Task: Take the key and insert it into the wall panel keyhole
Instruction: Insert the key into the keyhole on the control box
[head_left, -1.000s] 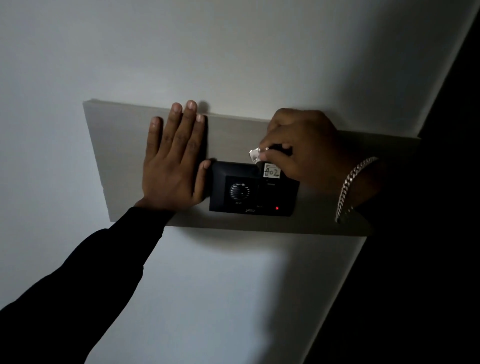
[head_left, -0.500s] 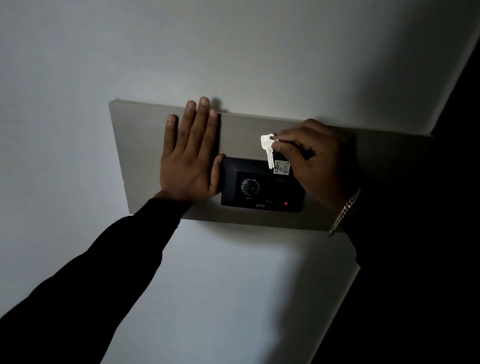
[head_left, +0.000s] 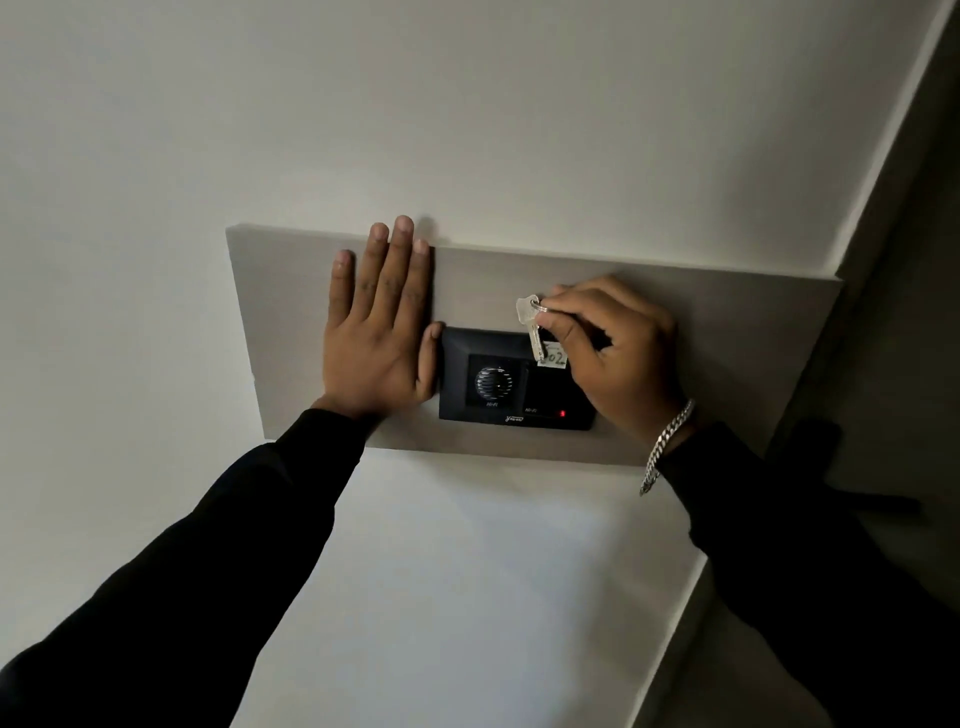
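there is a black wall panel (head_left: 511, 384) set on a flat grey board (head_left: 291, 322). the board is stuck on a white wall (head_left: 467, 114). the room is dim. a dark edge (head_left: 904, 260) runs down the right side.

the black panel has a round grille (head_left: 492, 383) in it with thin lines. low on the panel a tiny red light (head_left: 562, 413) glows. i cannot see a keyhole.

the left hand (head_left: 382, 332) lies flat on the grey board with its fingers spread wide. it holds nothing. its thumb touches the left side of the black panel.

the right hand (head_left: 618, 353) is curled up in front of the right part of the panel. its finger and thumb pinch a small ring (head_left: 541, 306). a silver key (head_left: 531, 325) hangs from the ring and points down over the top of the panel. a little white tag (head_left: 553, 357) with numbers on it hangs there too, just beside the key tip.

a silver chain (head_left: 667, 441) sits on the right wrist. both arms wear black sleeves (head_left: 208, 561).
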